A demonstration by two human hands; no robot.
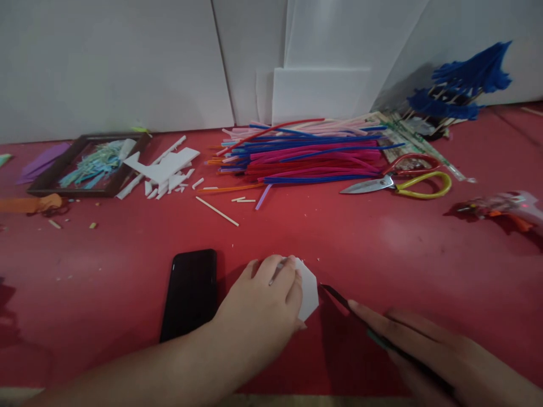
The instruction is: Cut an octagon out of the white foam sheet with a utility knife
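Observation:
My left hand point(274, 297) presses a small white piece of board point(310, 288) with angled edges against the red table, its fingers curled over the piece and hiding its left part. My right hand point(428, 345) is closed around a craft knife point(337, 297) with a dark blade. The blade's tip lies just right of the white piece, near its edge, at the tabletop. A black phone point(189, 294) lies left of my left hand, partly behind the wrist.
Scissors point(396, 182) with red and yellow handles lie beside a pile of coloured pipe cleaners point(314, 158). White scraps point(167, 169), a brown frame point(38, 182) and thin sticks point(217, 211) are at the left. A glue gun point(509, 204) sits at right, near blue fringed pieces point(470, 73).

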